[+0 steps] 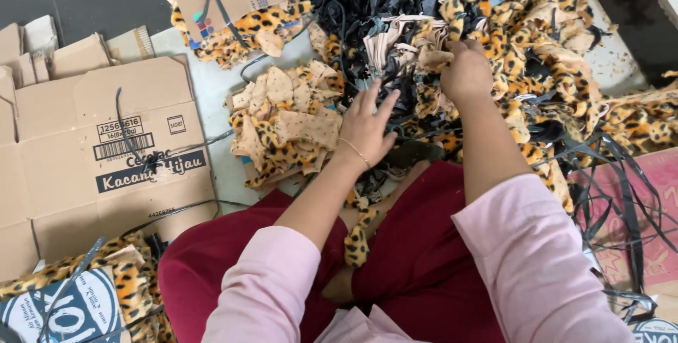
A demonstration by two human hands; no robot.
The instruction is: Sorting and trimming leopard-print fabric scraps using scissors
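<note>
Sitting on floor [212,96], red trousers [417,244] at lower centre. Left hand [367,127] resting released, fingers spread, beside stacked leopard-print pieces [282,127] at centre. Right hand [466,71] clenching into leopard fabric heap [544,53], upper right, grip grasping scraps. Flattened cardboard box [99,152] lying at left.

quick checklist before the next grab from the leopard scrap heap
1. Left hand free: ok, open, fingers spread, resting flat on the black strips.
2. Right hand has a piece: cannot tell, fingers buried in the leopard-print scrap heap.
3. Sorted stack of leopard pieces within reach: ok, just beside the left hand.
4. Stack tidy: not ok, edges ragged and uneven.
5. Lap free of scraps: not ok, a leopard strip lies between the knees.
</note>
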